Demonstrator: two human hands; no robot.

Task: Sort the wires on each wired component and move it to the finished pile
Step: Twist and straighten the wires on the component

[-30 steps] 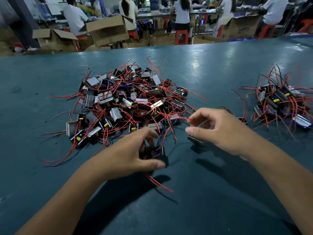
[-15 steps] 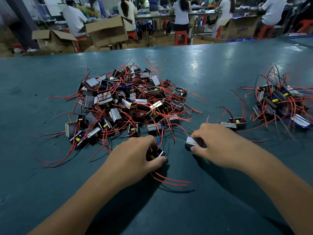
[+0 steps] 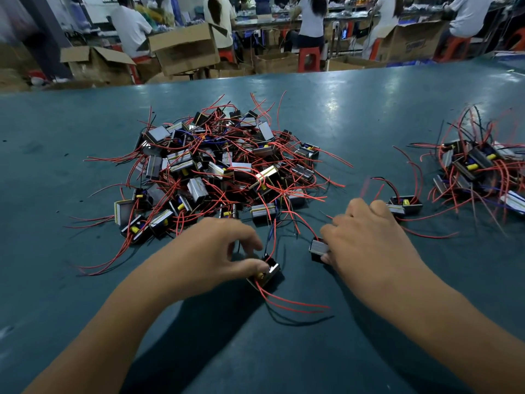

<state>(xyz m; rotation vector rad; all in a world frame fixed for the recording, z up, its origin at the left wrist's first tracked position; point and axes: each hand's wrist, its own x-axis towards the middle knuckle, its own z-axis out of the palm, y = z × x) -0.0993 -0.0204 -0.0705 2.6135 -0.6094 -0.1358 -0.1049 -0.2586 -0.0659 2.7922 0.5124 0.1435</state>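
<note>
Centrally on the teal counter [image 3: 369, 115]: a large unsorted pile [image 3: 218, 169] of small transformer-like wired components, red leads sticking out on every side. Far right, well apart: a smaller finished pile [image 3: 483, 169] of the same parts, with 1 lone component [image 3: 404, 205] lying between the 2 heaps, near the right knuckles.

Nearest the camera, left hand [image 3: 207, 251] curled over a black component [image 3: 265, 273], thumb and fingers pinching it against the counter, yellow spot and metal edge facing right. Red leads [image 3: 289, 304] trailing from its near side toward the lower right, roughly along the counter; a dark lead arching up and away from its far side. Block itself set diagonally, long axis hard to judge under the thumb.

Just beside it, right hand [image 3: 366, 240] palm down, fingers bent around a second component [image 3: 318, 248], silvery face turned left toward the other hand, long axis running near to far. 2 parts apart, not touching.

Beyond the counter: open cardboard boxes [image 3: 184, 49], contents not visible, and seated workers [image 3: 130, 27] on red stools [image 3: 308, 56].
</note>
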